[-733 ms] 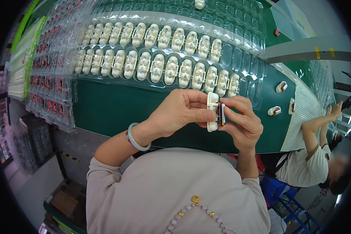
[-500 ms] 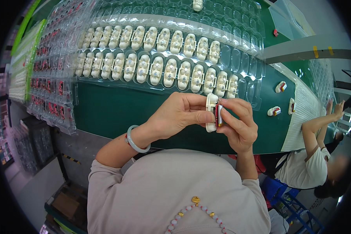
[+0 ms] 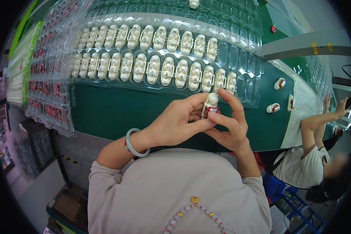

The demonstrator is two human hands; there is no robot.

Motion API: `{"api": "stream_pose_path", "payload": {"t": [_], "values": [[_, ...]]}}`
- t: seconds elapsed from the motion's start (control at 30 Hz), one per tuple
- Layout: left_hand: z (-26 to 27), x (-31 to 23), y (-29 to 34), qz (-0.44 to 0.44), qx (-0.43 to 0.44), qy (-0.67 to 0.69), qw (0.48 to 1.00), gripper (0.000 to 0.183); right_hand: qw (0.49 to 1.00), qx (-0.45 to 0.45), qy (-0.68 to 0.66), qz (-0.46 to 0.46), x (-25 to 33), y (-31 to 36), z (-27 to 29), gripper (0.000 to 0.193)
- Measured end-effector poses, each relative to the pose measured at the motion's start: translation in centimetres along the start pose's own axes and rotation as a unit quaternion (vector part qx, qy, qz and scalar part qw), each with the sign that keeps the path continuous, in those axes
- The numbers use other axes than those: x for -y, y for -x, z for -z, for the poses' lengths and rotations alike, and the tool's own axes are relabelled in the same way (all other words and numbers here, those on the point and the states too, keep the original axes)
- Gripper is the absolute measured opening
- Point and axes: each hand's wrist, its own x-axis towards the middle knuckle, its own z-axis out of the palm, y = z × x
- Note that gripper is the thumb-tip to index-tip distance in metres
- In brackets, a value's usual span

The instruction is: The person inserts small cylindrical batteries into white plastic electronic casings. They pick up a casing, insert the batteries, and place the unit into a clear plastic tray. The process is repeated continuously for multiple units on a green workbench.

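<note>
Between my two hands, above the table's near edge, is a cream oval plastic housing [image 3: 211, 98] with a red-and-silver piece [image 3: 212, 110] in its open face. My left hand [image 3: 173, 121] grips the housing from its left side, thumb along the lower end. Fingertips of my right hand [image 3: 233, 125] press on the red-and-silver piece, and its index finger reaches up past the housing's top end. My fingers cover the housing's lower end. Just beyond, similar cream housings [image 3: 167, 72] stand in two rows in a clear plastic tray [image 3: 250, 102].
Stacked clear trays with red parts [image 3: 58, 111] stand at the left. On the green table [image 3: 105, 107], right of my hands, lie a few loose housings [image 3: 273, 108] beside a white ribbed sheet [image 3: 296, 128]. Another person [image 3: 306, 167] sits at the far right.
The housing has turned so its open face with the red-and-silver piece now shows upward. My right index finger has lifted toward its top end, and both hands have shifted slightly left.
</note>
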Motion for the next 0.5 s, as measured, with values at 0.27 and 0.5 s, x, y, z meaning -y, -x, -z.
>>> {"api": "stream_pose_path", "payload": {"t": [0.27, 0.5], "values": [[-0.9, 0.4, -0.5, 0.004, -0.013, -0.04, 0.999, 0.054, 0.996, 0.02, 0.029, 0.078, -0.3, 0.4, 1.5, 0.039], [-1.6, 0.3, -0.7, 0.06, 0.026, 0.023, 0.998, 0.068, 0.973, -0.139, 0.175, -0.056, -4.3, 0.7, 9.5, 0.045]]}}
